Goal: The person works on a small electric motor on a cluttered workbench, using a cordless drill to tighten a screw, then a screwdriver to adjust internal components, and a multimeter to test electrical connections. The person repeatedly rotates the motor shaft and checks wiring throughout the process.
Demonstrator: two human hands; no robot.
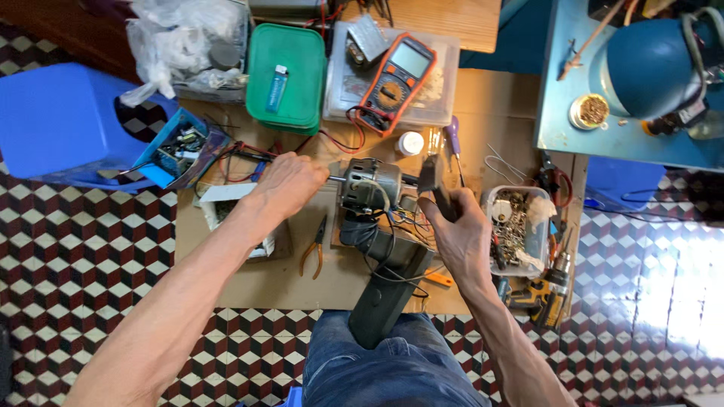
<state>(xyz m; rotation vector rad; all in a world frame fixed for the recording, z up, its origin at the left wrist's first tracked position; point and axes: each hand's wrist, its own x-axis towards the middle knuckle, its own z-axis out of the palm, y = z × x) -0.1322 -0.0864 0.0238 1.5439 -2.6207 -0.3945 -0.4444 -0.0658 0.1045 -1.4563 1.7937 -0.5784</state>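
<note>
We see the right hand (461, 226) closed around a dark, flat hammer-like tool (434, 185), fingers wrapped tight on its lower part, the head raised just right of the motor. The left hand (290, 181) is curled loosely, fingers bent over the left end of the shaft (334, 179); whether it pinches the shaft or only rests on it we cannot tell.

Between the two hands sits the small electric motor (369, 185), its shaft and long axis running left to right across the cardboard sheet (256, 279). It rests on a dark stand (388, 294) that slants down toward the knees.

Orange-handled pliers (313, 249) lie just left of the stand, an orange multimeter (396, 71) farther up, and a clear tub of parts (520, 226) beside the right wrist.
</note>
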